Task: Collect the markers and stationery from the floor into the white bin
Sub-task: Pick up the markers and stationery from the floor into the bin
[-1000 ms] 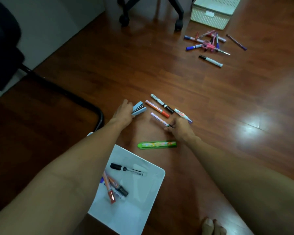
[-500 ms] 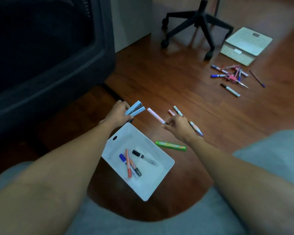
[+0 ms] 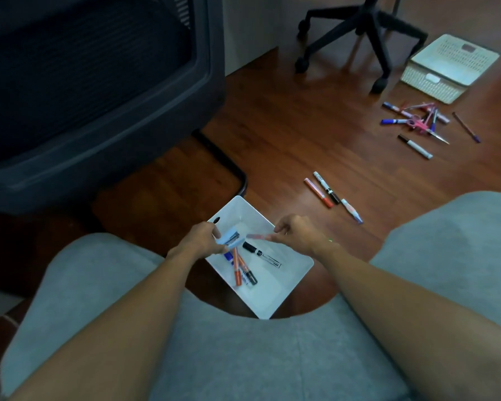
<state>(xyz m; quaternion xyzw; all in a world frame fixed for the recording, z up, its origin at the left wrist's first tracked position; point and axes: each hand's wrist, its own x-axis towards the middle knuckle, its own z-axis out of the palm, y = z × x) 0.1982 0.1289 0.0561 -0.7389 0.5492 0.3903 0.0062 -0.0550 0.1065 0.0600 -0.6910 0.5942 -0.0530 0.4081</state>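
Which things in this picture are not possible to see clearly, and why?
- Pink marker in right hand, head view: motion-blurred.
- Green ruler: hidden behind right wrist, only a speck shows.
- Far pile beside basket: too small to count.
- Blue markers: partly covered by left hand.

Markers (image 3: 245,270) inside white bin (image 3: 297,272), perhaps five.

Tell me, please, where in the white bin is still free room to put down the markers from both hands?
The near corner of the white bin is bare, and so is the far wall by the handle hole. The middle is crowded: a black marker and an orange marker lie under the left hand and right hand.
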